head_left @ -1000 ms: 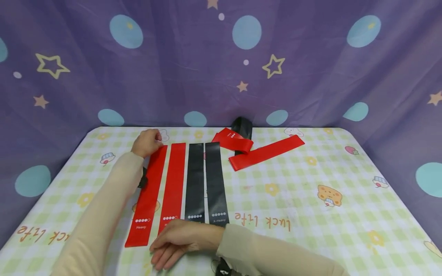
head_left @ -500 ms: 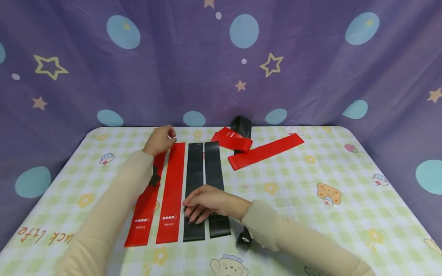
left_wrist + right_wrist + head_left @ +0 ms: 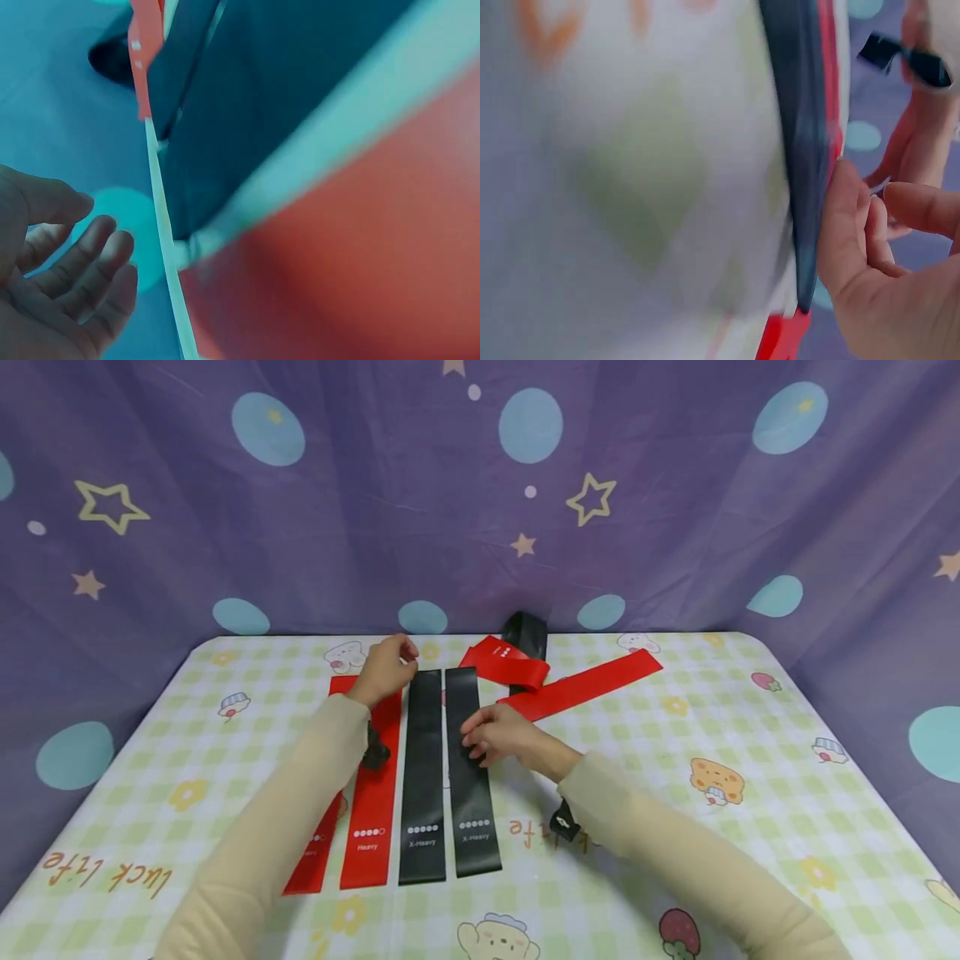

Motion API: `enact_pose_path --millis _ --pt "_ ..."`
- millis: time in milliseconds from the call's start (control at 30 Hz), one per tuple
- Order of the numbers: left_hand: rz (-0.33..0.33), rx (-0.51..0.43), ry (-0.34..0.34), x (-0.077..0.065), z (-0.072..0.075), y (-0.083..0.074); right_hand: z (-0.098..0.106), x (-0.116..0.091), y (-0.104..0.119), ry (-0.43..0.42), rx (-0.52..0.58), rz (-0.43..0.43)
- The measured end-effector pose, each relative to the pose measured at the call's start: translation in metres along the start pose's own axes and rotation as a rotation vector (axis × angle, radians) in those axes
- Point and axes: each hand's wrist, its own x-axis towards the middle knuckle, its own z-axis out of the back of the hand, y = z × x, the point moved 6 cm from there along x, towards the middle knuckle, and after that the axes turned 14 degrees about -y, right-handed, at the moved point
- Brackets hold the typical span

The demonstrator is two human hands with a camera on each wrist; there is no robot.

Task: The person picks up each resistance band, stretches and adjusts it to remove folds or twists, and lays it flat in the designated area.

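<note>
Several flat resistance bands lie side by side on the table. In the head view, two are red, the outer red band (image 3: 309,864) partly behind the left forearm and the inner red band (image 3: 371,802). Beside them lie the left black band (image 3: 423,760) and the right black band (image 3: 473,802), printed X-Heavy. My left hand (image 3: 387,668) hovers by the far ends of the inner red and left black bands, fingers loosely bent around nothing, as the left wrist view confirms. Over the right black band is my right hand (image 3: 504,733), fingers relaxed; whether it touches the band is unclear.
Behind the row, a folded red band (image 3: 513,670) overlaps a looped black band (image 3: 528,637). A straight red band (image 3: 592,683) slants off to the right. The patterned tablecloth (image 3: 637,860) covers the table, and a purple curtain (image 3: 360,510) hangs behind it.
My left hand has moved right along the far ends of the bands. My right hand has gone from the near ends farther away and right, uncovering the X-Heavy labels. The row looks unmoved.
</note>
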Motion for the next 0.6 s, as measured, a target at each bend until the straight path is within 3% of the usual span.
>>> enact_pose_path --millis 300,600 --pt "0.036 -0.073 0.032 -0.006 -0.021 -0.019 0.035 0.023 0.002 -0.181 -0.159 0.146" --pt "0.060 -0.118 0.073 -0.012 -0.034 -0.025 0.048 0.033 0.009 -0.292 -0.544 0.246"
